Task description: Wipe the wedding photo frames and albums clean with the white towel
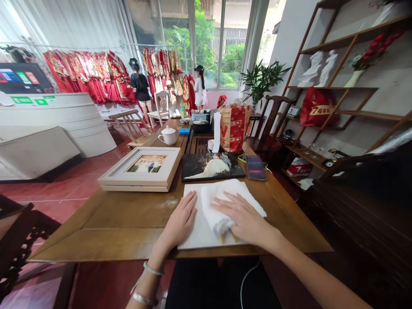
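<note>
A white board or sheet (189, 238) lies near the front edge of the wooden table. My left hand (183, 216) rests flat on its left side, fingers stretched out and holding nothing. On top of the board is a folded white cloth (210, 214), towel-like. My right hand (244, 216) lies on this cloth with its fingers spread. Two narrow yellowish tips (222, 238) stick out from under the cloth's front end; what they belong to is hidden. Just beyond the board lies a dark photo panel (210, 167) showing a figure in a white dress.
A framed picture (141, 169) lies left on the table (119, 223). Behind are a white lidded cup (168, 135), a patterned paper bag (233, 128) and a phone (256, 168) with a cable. Two people stand by red garments (93, 77). Shelves (354, 88) line the right.
</note>
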Demonstrator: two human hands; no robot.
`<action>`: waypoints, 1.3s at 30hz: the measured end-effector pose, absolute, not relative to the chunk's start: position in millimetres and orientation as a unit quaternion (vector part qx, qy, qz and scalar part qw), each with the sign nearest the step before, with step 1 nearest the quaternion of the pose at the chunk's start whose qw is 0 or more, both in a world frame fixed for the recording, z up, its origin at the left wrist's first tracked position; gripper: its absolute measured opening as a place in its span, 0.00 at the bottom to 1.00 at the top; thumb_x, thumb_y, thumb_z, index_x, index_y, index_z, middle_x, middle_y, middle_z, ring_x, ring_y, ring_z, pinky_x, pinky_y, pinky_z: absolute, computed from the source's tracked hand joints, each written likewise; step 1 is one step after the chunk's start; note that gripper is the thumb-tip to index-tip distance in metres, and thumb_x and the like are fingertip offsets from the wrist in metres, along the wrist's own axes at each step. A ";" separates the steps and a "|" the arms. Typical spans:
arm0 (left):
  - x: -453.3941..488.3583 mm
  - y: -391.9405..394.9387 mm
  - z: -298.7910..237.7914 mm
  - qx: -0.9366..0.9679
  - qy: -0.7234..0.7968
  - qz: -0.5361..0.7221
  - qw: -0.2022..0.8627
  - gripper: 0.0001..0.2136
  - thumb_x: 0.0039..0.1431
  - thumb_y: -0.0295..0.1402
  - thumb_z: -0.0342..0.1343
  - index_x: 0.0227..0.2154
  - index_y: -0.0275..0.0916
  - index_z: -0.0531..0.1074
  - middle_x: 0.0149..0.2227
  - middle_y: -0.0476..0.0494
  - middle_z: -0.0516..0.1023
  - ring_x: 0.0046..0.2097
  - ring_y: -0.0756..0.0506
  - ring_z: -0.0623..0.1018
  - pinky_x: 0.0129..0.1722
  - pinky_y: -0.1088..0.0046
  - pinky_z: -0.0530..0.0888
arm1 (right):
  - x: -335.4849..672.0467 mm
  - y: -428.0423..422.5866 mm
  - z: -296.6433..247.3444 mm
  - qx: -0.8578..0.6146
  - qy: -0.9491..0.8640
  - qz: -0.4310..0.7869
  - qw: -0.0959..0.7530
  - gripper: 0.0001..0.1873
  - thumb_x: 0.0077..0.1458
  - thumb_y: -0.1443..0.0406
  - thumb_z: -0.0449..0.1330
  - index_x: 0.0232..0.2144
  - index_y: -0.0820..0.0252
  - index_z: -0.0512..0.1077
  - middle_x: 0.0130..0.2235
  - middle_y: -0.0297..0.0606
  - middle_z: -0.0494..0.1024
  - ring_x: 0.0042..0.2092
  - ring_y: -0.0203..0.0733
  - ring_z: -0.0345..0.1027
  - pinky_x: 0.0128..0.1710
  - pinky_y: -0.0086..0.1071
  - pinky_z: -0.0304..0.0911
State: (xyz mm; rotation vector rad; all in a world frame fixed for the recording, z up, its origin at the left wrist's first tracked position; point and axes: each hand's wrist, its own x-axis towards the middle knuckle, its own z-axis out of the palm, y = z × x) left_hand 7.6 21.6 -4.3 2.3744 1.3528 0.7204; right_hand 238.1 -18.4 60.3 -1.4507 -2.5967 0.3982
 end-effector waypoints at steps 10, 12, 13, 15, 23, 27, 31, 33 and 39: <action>6.7 23.0 -1.3 0.833 0.450 0.266 0.180 0.22 0.64 0.28 0.40 0.61 0.40 0.60 0.64 0.40 0.60 0.66 0.42 0.56 0.64 0.55 0.56 | 191.2 2.9 43.6 -0.460 -0.880 0.069 0.097 0.37 0.44 0.73 0.52 0.60 0.69 0.59 0.65 0.49 0.55 0.66 0.53 0.38 0.64 0.52 0.31; 5.5 23.7 -1.9 0.830 0.450 0.268 0.190 0.22 0.64 0.29 0.40 0.60 0.39 0.61 0.64 0.39 0.59 0.66 0.42 0.56 0.64 0.56 0.57 | 193.0 -21.5 43.2 -0.433 -0.891 0.091 0.101 0.37 0.44 0.72 0.52 0.60 0.68 0.59 0.65 0.48 0.55 0.67 0.52 0.37 0.65 0.51 0.30; 4.8 24.1 -2.7 0.828 0.452 0.268 0.194 0.22 0.64 0.30 0.40 0.60 0.39 0.61 0.64 0.39 0.59 0.66 0.42 0.56 0.64 0.56 0.57 | 194.8 -34.7 43.4 -0.416 -0.898 0.103 0.102 0.37 0.45 0.72 0.52 0.60 0.67 0.59 0.65 0.47 0.55 0.67 0.51 0.36 0.65 0.50 0.29; 3.6 24.9 -4.7 0.825 0.452 0.273 0.200 0.21 0.65 0.31 0.41 0.60 0.38 0.61 0.65 0.38 0.58 0.66 0.41 0.55 0.64 0.56 0.57 | 198.0 -59.3 44.3 -0.369 -0.916 0.124 0.098 0.36 0.46 0.69 0.54 0.60 0.66 0.58 0.65 0.47 0.55 0.67 0.51 0.35 0.65 0.49 0.28; 4.0 25.0 -8.1 0.823 0.449 0.290 0.191 0.21 0.66 0.32 0.38 0.60 0.36 0.60 0.65 0.37 0.57 0.67 0.43 0.55 0.64 0.57 0.55 | 210.3 -89.8 57.8 -0.336 -0.924 0.172 0.062 0.34 0.45 0.73 0.52 0.58 0.63 0.62 0.63 0.41 0.60 0.66 0.52 0.39 0.65 0.51 0.36; 4.8 24.6 -7.0 0.822 0.468 0.268 0.183 0.22 0.66 0.30 0.37 0.60 0.36 0.60 0.65 0.38 0.58 0.66 0.43 0.55 0.65 0.57 0.54 | 242.8 -76.8 47.3 -0.452 -0.871 0.151 0.117 0.49 0.31 0.78 0.46 0.61 0.57 0.58 0.64 0.29 0.57 0.67 0.42 0.37 0.66 0.48 0.36; 5.1 23.9 -4.8 0.823 0.471 0.261 0.179 0.22 0.66 0.30 0.37 0.60 0.36 0.60 0.65 0.39 0.57 0.67 0.43 0.55 0.65 0.58 0.53 | 280.0 -44.6 24.3 -0.563 -0.808 0.088 0.149 0.47 0.34 0.78 0.45 0.61 0.58 0.58 0.64 0.31 0.56 0.67 0.42 0.39 0.65 0.50 0.36; 5.3 23.7 -4.1 0.824 0.472 0.259 0.178 0.22 0.66 0.30 0.37 0.60 0.36 0.60 0.65 0.39 0.57 0.66 0.43 0.55 0.65 0.58 0.54 | 290.0 -22.4 18.0 -0.595 -0.786 0.070 0.154 0.45 0.36 0.78 0.45 0.61 0.60 0.59 0.64 0.34 0.57 0.67 0.43 0.40 0.65 0.50 0.38; 6.7 23.8 -4.6 0.827 0.468 0.260 0.171 0.21 0.66 0.30 0.38 0.60 0.37 0.59 0.65 0.39 0.57 0.66 0.43 0.55 0.65 0.56 0.54 | 278.7 36.1 25.6 -0.567 -0.812 0.061 0.126 0.43 0.40 0.77 0.47 0.61 0.59 0.58 0.65 0.35 0.54 0.67 0.47 0.38 0.64 0.54 0.36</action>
